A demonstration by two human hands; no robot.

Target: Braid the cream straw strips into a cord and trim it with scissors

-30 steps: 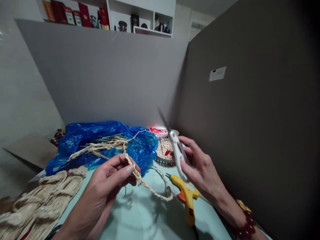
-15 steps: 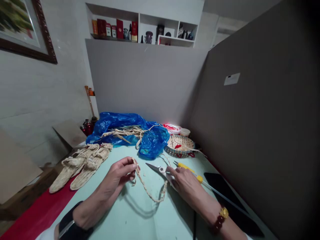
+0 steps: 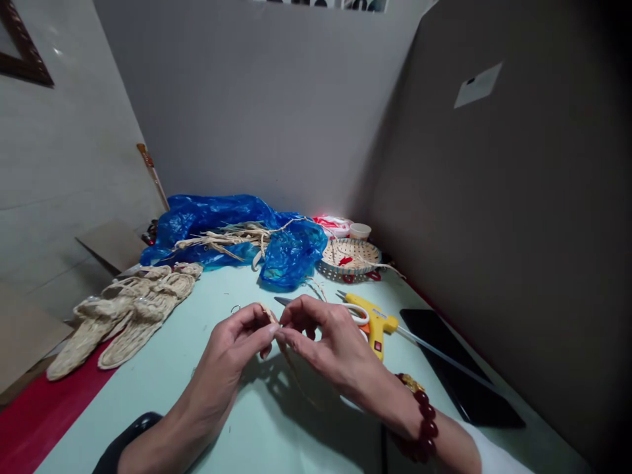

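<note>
My left hand (image 3: 239, 349) and my right hand (image 3: 328, 339) meet above the table, fingertips almost touching. Each is closed in a pinch on a thin braided straw cord (image 3: 291, 365), whose blurred tail hangs below the fingers. Much of the cord is hidden by the fingers. Just behind my right hand lie scissors with white handles (image 3: 359, 312); the hand covers their middle, and one blade tip shows to its left. A yellow glue gun (image 3: 379, 320) lies right of the scissors, with a long translucent glue stick (image 3: 439, 352) out of its back.
Woven straw slippers (image 3: 148, 322) lie at the left edge. Behind, a blue plastic bag (image 3: 291, 260) holds loose dry straw (image 3: 232, 237). A round woven basket (image 3: 348, 271) and a small white cup (image 3: 360, 230) stand at the back right. A flat black slab (image 3: 474, 382) lies at right.
My right hand has let go of the scissors, leaving them on the table, and moved left to the cord beside my left fingers. The view has tilted down.
</note>
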